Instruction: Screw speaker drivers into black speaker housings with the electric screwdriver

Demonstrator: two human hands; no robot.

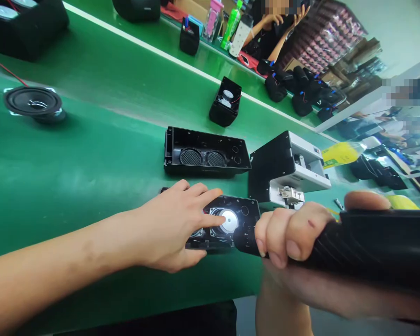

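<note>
Wrapped around a black electric screwdriver (pixel 378 247) is my right hand (pixel 297 233). Its tip end points left, close to a white-backed speaker driver (pixel 230 220) lit by a bright light. That driver sits in a black speaker housing (pixel 250 212) at the middle of the bench. Across the housing's left part lies my left hand (pixel 182 224), fingers spread and the thumb at the near edge. A second driver is partly hidden under it. Just behind stands another open black housing (pixel 206 144) with two round mesh grilles. The screwdriver's bit contact is hidden.
A black-and-silver machine (pixel 287 168) stands right of the housings, with a yellow-labelled bottle (pixel 346 151) behind it. A loose speaker driver (pixel 33 102) with a red wire lies left. A smaller housing (pixel 226 102) sits farther back. Across the green bench (pixel 101 140) is another person (pixel 269 32).
</note>
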